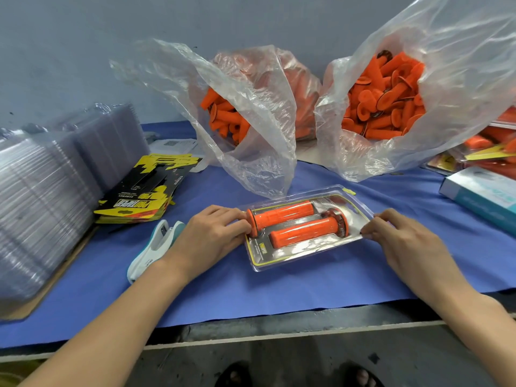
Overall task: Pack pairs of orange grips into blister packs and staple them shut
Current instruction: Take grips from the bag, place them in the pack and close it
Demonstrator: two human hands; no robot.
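A clear blister pack [282, 259] lies on the blue mat with two orange grips [282, 215] side by side inside it, over a yellow and black card. My left hand [212, 236] holds the pack's left end, fingers curled against the edge by the upper grip's flange. My right hand [402, 238] pinches the pack's right edge with thumb and fingertips. A white and teal stapler [156, 247] lies on the mat just left of my left wrist.
Two open plastic bags of loose orange grips [226, 118] [388, 99] stand behind the pack. Stacks of empty clear blisters [42, 191] and a pile of yellow-black cards [139, 194] sit at left. A light blue box [483, 194] and finished packs [491, 146] lie at right.
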